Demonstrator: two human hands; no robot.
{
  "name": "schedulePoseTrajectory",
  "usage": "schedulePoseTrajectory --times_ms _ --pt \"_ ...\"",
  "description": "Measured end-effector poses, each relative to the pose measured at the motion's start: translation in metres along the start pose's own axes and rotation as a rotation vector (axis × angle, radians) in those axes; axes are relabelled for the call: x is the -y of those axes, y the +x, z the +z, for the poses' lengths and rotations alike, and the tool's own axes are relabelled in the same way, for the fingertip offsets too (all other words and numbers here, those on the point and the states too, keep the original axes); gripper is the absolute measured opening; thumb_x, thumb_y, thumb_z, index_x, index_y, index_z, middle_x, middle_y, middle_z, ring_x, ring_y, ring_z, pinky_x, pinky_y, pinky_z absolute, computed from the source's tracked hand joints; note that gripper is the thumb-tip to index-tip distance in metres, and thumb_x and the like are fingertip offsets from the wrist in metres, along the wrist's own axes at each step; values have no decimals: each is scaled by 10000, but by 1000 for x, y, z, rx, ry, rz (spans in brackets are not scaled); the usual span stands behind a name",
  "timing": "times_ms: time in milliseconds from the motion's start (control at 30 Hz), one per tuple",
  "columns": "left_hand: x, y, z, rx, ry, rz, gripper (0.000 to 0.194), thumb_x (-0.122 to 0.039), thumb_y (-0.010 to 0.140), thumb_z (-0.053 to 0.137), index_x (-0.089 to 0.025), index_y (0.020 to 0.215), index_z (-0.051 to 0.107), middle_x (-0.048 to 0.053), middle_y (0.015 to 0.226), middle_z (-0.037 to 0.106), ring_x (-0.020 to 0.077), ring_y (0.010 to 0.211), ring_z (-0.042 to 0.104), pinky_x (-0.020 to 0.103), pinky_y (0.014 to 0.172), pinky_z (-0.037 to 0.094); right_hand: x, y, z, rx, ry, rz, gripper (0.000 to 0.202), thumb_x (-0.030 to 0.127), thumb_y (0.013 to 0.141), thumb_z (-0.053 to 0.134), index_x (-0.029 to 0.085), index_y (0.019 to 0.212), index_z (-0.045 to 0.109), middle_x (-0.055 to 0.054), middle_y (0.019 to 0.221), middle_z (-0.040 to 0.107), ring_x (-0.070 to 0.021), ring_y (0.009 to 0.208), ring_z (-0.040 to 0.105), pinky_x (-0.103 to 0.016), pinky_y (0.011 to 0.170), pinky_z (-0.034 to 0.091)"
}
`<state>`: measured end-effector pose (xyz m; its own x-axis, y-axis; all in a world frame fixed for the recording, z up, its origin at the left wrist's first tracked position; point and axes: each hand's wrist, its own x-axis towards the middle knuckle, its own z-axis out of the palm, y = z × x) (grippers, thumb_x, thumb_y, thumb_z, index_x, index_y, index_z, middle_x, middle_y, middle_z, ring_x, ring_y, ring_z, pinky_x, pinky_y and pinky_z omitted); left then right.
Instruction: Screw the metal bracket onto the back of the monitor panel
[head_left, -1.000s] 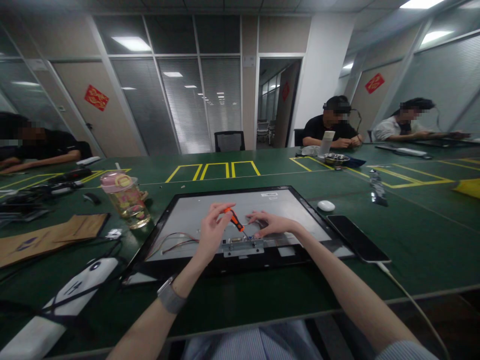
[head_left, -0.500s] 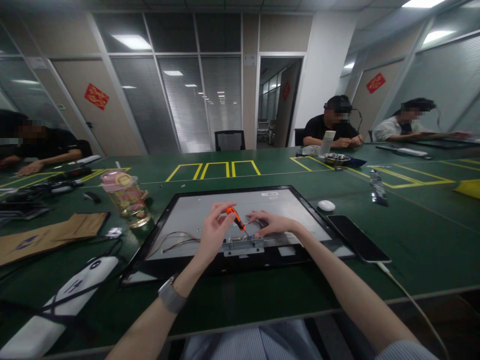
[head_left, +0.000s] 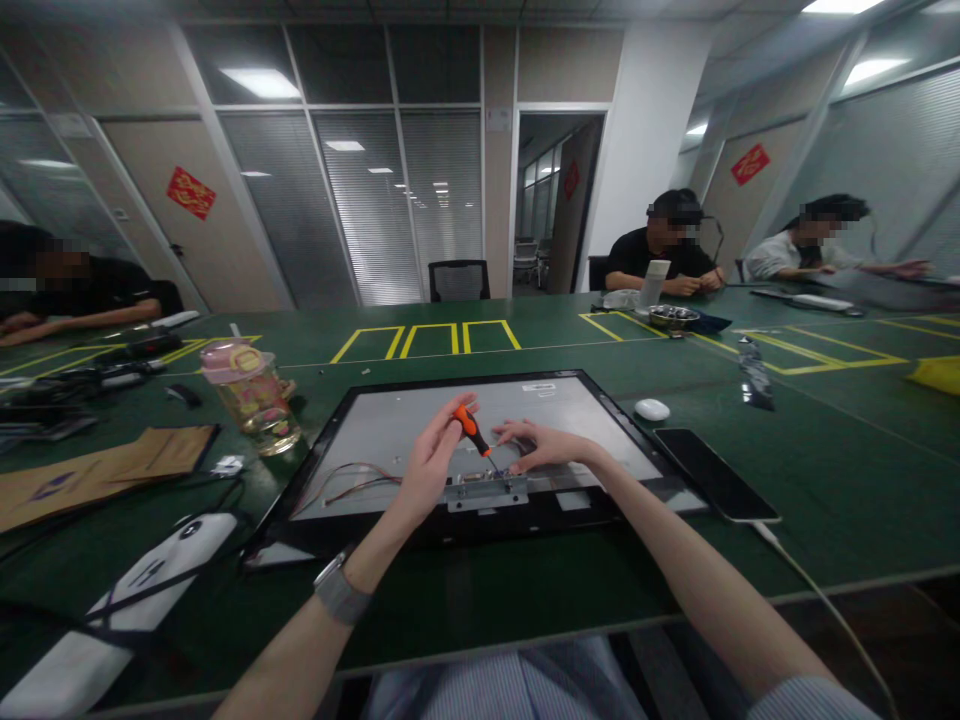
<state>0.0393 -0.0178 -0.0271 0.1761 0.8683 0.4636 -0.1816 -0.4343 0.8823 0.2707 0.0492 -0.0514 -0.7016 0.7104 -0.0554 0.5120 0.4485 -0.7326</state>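
An orange and black screwdriver [head_left: 472, 432] is held by its handle in my left hand [head_left: 433, 455], with the shaft slanting down to the right. Its tip meets a small part on the metal bracket [head_left: 487, 492], at the near edge of a flat display panel [head_left: 390, 412] with a grey back and black frame. Beside the tip, my right hand [head_left: 541, 445] rests on the panel, thumb and fingers curved around the spot; whatever lies between them is too small to make out. Thin wires [head_left: 352, 487] run loose over the panel's left part.
Left of the panel stand a pink-lidded bottle [head_left: 251, 395], a brown paper envelope [head_left: 112, 470] and a white strapped device [head_left: 142, 590]. A phone [head_left: 716, 475] on a cable and a white earbud case [head_left: 652, 410] lie right. Several people sit around the green table.
My left fingers have straightened and shifted slightly on the screwdriver's handle. My right hand stays in place. At the far right, a person has raised a flat panel.
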Motion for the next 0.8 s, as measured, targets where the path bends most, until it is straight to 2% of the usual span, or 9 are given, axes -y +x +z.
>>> schedulePoseTrajectory --times_ms 133,267,367,533,600,700,800 --pt "-2 0 1 11 -6 -10 380 -366 879 512 -198 1216 564 109 1289 551 251 1186 547 403 991 449 1 0 0 -2 -3 -3 670 680 631 681 264 1150 604 -53 1447 392 -304 1402 141 -495 1142 -61" --pt "-5 1 -1 -72 151 12 312 -323 818 605 -190 1097 641 75 1042 630 182 953 626 323 875 512 0 -1 0 -2 1 -4 659 659 645 683 252 1158 604 -59 1451 386 -304 1402 144 -494 1142 -58" --pt "-6 1 -2 -115 241 55 252 -311 796 632 -192 1011 686 45 928 598 149 878 603 265 815 514 -1 -1 0 -1 -1 -8 631 636 662 686 258 1160 604 -49 1459 375 -297 1403 146 -490 1142 -65" --pt "-8 -1 0 -43 56 1 329 -329 878 503 -221 1164 625 86 1214 555 216 1104 579 336 916 491 -1 0 0 4 -13 -7 641 625 671 688 242 1176 593 -64 1469 358 -293 1403 146 -498 1141 -57" --pt "-8 -1 0 -27 20 -14 351 -320 878 508 -215 1201 597 98 1244 562 230 1127 573 362 930 486 -1 0 -1 4 -12 -9 641 626 668 690 245 1174 592 -63 1467 361 -289 1404 142 -498 1141 -54" --pt "-7 -1 0 -57 104 22 337 -302 850 561 -195 1163 621 91 1084 632 193 997 615 338 894 496 -2 0 0 7 -8 -20 631 620 677 688 243 1173 594 -63 1467 361 -287 1405 139 -497 1141 -56" --pt "-6 1 -1 -113 221 96 223 -271 775 656 -194 980 700 38 884 592 135 822 589 244 752 508 -4 1 0 3 -16 -19 652 633 678 679 225 1179 597 -75 1468 357 -300 1401 148 -497 1141 -48"
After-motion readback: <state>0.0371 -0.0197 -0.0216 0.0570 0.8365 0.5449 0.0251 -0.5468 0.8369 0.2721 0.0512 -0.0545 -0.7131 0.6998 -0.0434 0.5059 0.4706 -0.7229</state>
